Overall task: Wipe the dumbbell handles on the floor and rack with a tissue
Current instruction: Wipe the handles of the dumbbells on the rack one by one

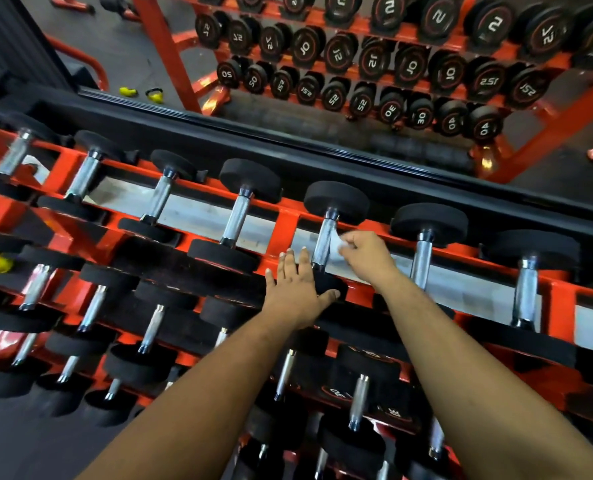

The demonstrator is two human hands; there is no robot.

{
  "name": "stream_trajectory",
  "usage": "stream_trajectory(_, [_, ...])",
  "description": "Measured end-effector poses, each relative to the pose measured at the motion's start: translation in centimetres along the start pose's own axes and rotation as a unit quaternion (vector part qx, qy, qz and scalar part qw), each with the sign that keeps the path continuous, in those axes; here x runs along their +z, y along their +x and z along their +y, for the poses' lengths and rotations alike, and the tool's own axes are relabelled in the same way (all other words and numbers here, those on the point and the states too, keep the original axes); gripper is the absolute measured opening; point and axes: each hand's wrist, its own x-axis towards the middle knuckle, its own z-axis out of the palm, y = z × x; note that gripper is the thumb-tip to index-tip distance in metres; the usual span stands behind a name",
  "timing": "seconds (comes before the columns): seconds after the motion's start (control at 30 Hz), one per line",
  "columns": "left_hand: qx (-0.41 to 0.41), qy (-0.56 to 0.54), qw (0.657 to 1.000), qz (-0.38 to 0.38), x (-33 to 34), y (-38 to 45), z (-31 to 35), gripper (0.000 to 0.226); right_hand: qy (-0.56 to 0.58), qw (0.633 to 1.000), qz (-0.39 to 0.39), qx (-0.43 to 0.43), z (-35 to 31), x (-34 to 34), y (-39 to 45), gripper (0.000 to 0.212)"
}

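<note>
Top tier of the red rack (283,220): a row of dumbbells is laid with chrome handles running near-to-far. The tissue (336,249) is pinched in the curled fingers of the right hand (366,252) and held against the right side of one dumbbell handle (324,242), roughly centre of the row. Most of the tissue is covered by the fingers; only a white, motion-blurred scrap is seen. The left hand (297,289) is laid flat, fingers straight and together, on the near black head (326,284) of the same dumbbell, with the thumb across its near edge; much of that head is hidden under the palm. The far head (336,200) is fully visible. Lower tiers are partly blocked by both forearms, and their dumbbells are cut off at the bottom edge. The left end of the rack is blurred. A mirror (357,64) behind the rack shows reversed weight numbers. Two yellow objects (141,93) are seen in the reflection, too small to identify.
</note>
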Motion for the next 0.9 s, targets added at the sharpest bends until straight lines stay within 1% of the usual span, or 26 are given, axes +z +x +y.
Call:
stream_trajectory(0.03, [0.0, -0.002, 1.0, 0.002, 0.0, 0.0, 0.0, 0.107, -0.049, 0.996, 0.057, -0.042, -0.6, -0.1, 0.4, 0.024])
stream_trajectory(0.07, [-0.001, -0.006, 1.0, 0.003, 0.0, 0.0, 0.0, 0.107, -0.11, 0.985, 0.097, -0.086, -1.1, -0.1, 0.8, 0.028])
stream_trajectory(0.1, [-0.002, -0.008, 1.0, 0.004, 0.0, 0.0, 0.0, 0.107, -0.18, 0.969, 0.108, -0.133, -1.4, 0.1, 1.2, 0.034])
stream_trajectory(0.13, [-0.002, -0.011, 1.0, 0.006, 0.0, -0.1, 0.0, 0.107, -0.254, 0.949, 0.082, -0.17, -1.6, 0.3, 1.4, 0.038])
stream_trajectory(0.17, [-0.001, -0.011, 1.0, 0.009, 0.2, -0.1, 0.0, 0.107, -0.323, 0.925, 0.037, -0.196, -1.5, 0.7, 1.6, 0.041])
stream_trajectory(0.23, [0.001, -0.012, 1.0, 0.019, 0.4, -0.2, 0.0, 0.107, -0.425, 0.874, -0.029, -0.234, -1.2, 1.1, 1.5, 0.046])
stream_trajectory(0.27, [0.003, -0.013, 1.0, 0.024, 0.5, -0.2, 0.0, 0.107, -0.457, 0.852, -0.045, -0.252, -1.2, 0.9, 1.2, 0.048])
stream_trajectory(0.37, [0.01, -0.023, 0.999, 0.041, 0.8, -0.3, -0.3, 0.106, -0.516, 0.774, -0.104, -0.351, -0.8, 0.3, 0.4, 0.047])
stream_trajectory(0.4, [0.014, -0.025, 0.999, 0.047, 0.9, -0.4, -0.4, 0.106, -0.526, 0.755, -0.133, -0.368, -0.7, 0.1, 0.0, 0.047])
stream_trajectory(0.43, [0.018, -0.025, 0.998, 0.052, 1.0, -0.6, -0.4, 0.106, -0.526, 0.751, -0.151, -0.369, -0.5, -0.2, -0.4, 0.047])
stream_trajectory(0.47, [0.02, -0.026, 0.998, 0.055, 1.0, -0.8, -0.4, 0.105, -0.52, 0.758, -0.161, -0.36, -0.3, -0.5, -0.7, 0.045])
stream_trajectory(0.57, [0.026, -0.037, 0.998, 0.049, 0.9, -1.3, -0.3, 0.104, -0.493, 0.799, -0.155, -0.307, 0.6, -1.8, -1.9, 0.038])
stream_trajectory(0.63, [0.034, -0.045, 0.997, 0.044, 0.8, -1.9, -0.1, 0.104, -0.447, 0.847, -0.128, -0.256, 1.5, -3.1, -3.4, 0.038])
stream_trajectory(0.7, [0.05, -0.051, 0.996, 0.052, 1.0, -2.6, 0.4, 0.103, -0.375, 0.899, -0.073, -0.214, 2.8, -4.3, -5.0, 0.042])
stream_trajectory(0.73, [0.061, -0.051, 0.995, 0.059, 1.0, -2.9, 0.8, 0.103, -0.343, 0.917, -0.041, -0.2, 3.4, -4.9, -5.7, 0.043])
stream_trajectory(0.83, [0.105, -0.035, 0.991, 0.077, 1.9, -4.0, 2.7, 0.102, -0.247, 0.953, 0.052, -0.168, 5.7, -6.9, -7.9, 0.04])
stream_trajectory(0.9, [0.132, -0.026, 0.988, 0.075, 2.7, -4.6, 4.5, 0.102, -0.198, 0.964, 0.097, -0.147, 7.2, -8.6, -9.1, 0.04])
